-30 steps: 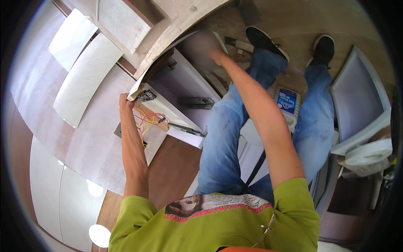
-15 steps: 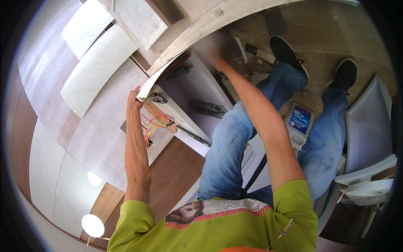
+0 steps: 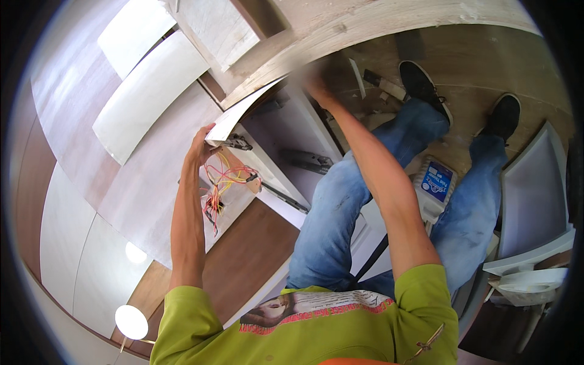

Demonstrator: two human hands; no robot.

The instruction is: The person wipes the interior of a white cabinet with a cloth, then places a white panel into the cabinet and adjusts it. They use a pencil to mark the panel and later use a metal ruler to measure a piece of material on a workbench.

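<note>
A white panel (image 3: 242, 114) like a cabinet door lies tilted across the top of an open white cabinet (image 3: 312, 115). My left hand (image 3: 201, 145) is closed round its near corner. Beside that corner a metal hinge (image 3: 238, 142) shows. My right hand (image 3: 313, 85) is smeared by motion near the panel's far end, so its fingers and anything in them cannot be made out. Dark metal drawer slides (image 3: 307, 160) sit inside the cabinet. Loose red and yellow wires (image 3: 226, 182) hang out beside it, close to my left forearm.
A rough wooden edge (image 3: 340, 27) runs beyond the cabinet. Pale boards (image 3: 149, 79) lie on the wood-toned surface at left. Between my legs stands a container with a blue label (image 3: 435, 180). A white tray-like piece (image 3: 535, 182) is at right, and a round lamp (image 3: 131, 322) at lower left.
The view has shifted slightly. My left forearm has swung a little to the left, uncovering more of the wires, with the hand still on the panel's corner. My right hand stays blurred.
</note>
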